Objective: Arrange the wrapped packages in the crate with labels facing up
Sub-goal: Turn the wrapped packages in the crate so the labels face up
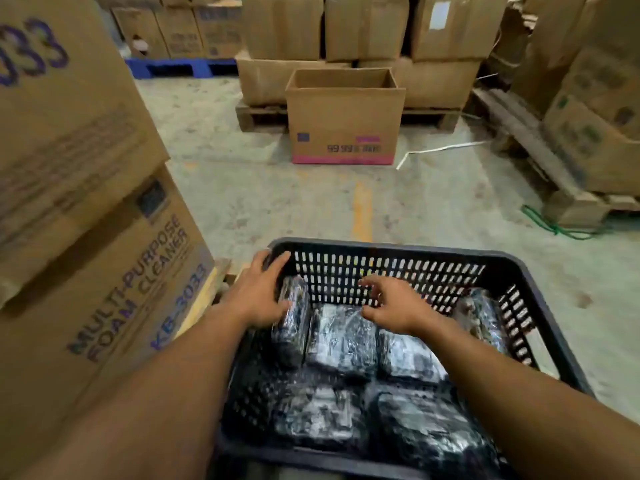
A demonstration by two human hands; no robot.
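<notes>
A black slatted crate (398, 258) fills the lower centre of the frame, sitting on the concrete floor (311, 188) with cardboard boxes (86, 254) stacked at the left; inside it lie several dark plastic-wrapped packages, most of them flat in two rough rows. The left hand (258, 292) rests against the far-left package (291, 320), which stands tilted on its long edge by the crate's left wall, its long axis running away from the camera toward the far wall; the fingers (277, 263) are spread and extended over the crate's corner rim, pressing rather than clamped. The right hand (391, 304) hovers above the middle package (341, 336) of the far row, fingers apart and curled, holding nothing; whether they touch the wrap I cannot tell. Another package (479, 315) leans against the right wall. The tilted package lies directly under the left palm, so that hand looks the nearer one to tip it flat; blur hides which faces carry labels.
</notes>
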